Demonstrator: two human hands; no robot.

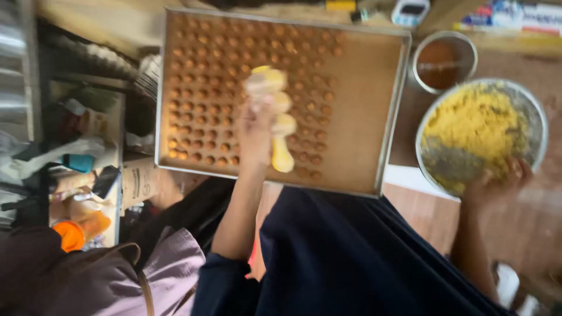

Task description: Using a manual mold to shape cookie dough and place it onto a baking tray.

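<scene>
One baking tray (398, 105), two metal bowls (541, 126), many dough balls (234, 58)

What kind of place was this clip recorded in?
Probably a home or small-scale baking kitchen. A baking tray lined with rows of small dough balls sits beside a metal bowl of yellow dough, and the left hand holds a yellow mould-like tool over the tray.

brown cardboard box (140, 182) below tray's left corner | colourful flat packet (515, 16) top right, blurred
</scene>
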